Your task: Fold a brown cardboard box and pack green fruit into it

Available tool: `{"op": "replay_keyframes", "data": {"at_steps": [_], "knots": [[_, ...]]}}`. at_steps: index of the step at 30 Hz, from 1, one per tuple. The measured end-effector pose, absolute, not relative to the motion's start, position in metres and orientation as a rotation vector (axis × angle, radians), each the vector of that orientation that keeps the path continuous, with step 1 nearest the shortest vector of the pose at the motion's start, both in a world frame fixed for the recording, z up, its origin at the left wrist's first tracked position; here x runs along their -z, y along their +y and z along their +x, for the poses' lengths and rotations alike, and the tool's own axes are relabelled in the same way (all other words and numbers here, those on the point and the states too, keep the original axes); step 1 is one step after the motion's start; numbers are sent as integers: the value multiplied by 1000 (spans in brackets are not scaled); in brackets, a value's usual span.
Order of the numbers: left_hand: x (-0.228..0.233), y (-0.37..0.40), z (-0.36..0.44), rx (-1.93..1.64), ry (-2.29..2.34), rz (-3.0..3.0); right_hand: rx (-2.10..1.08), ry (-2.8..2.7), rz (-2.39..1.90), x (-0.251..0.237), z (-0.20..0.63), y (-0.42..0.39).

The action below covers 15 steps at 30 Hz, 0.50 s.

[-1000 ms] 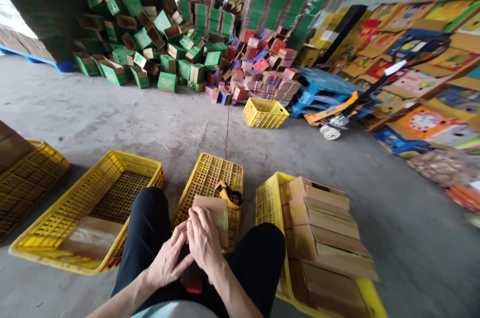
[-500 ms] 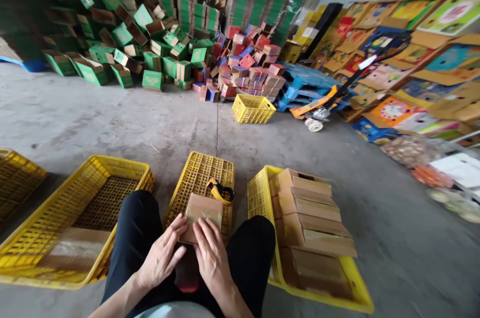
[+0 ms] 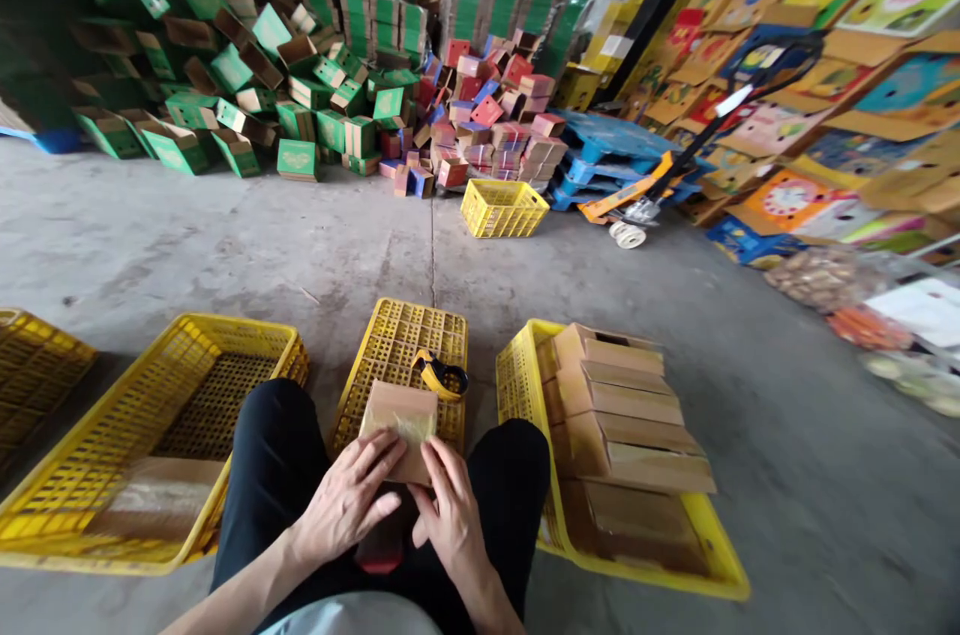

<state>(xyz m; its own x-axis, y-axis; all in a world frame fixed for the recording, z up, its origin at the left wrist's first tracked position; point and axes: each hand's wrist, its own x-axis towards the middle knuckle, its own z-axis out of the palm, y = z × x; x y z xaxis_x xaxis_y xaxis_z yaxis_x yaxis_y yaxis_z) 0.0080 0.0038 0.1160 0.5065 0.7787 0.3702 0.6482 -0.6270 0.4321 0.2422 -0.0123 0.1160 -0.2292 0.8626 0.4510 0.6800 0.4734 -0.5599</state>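
A small brown cardboard box [image 3: 400, 425] rests on an upturned yellow crate [image 3: 405, 345] between my knees. My left hand [image 3: 349, 500] lies on the box's near left side and my right hand [image 3: 450, 515] grips its near right edge, so both hold it. A yellow and black tape dispenser [image 3: 441, 375] sits on the crate just beyond the box. To the right a yellow crate [image 3: 525, 385] holds several stacked brown boxes [image 3: 622, 415].
A yellow crate [image 3: 232, 335] at my left has a flat brown box [image 3: 142, 510] in it, and another yellow crate [image 3: 30, 365] lies at the far left. Farther off are a small yellow basket [image 3: 502, 207], heaps of green [image 3: 300, 95] and red boxes [image 3: 487, 130], blue pallets [image 3: 607, 150] and a pallet jack [image 3: 645, 205].
The box went from standing tilted in my hands to lying flatter on the crate. My left hand slid onto its near side. The camera view shifted a little to the right.
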Motion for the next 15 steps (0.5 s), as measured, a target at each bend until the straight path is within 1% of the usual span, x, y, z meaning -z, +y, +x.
{"op": "replay_keyframes", "data": {"at_steps": [3,9,15], "knots": [[-124,4,21,-789,1256,2539,-334,-1973,-1251,-114,244,-13],[-131,5,32,-749,1246,2666,-267,-1937,-1220,-112,237,-17],[-134,4,32,-700,1299,2730,-353,-1766,-1276,-105,235,-27]]}}
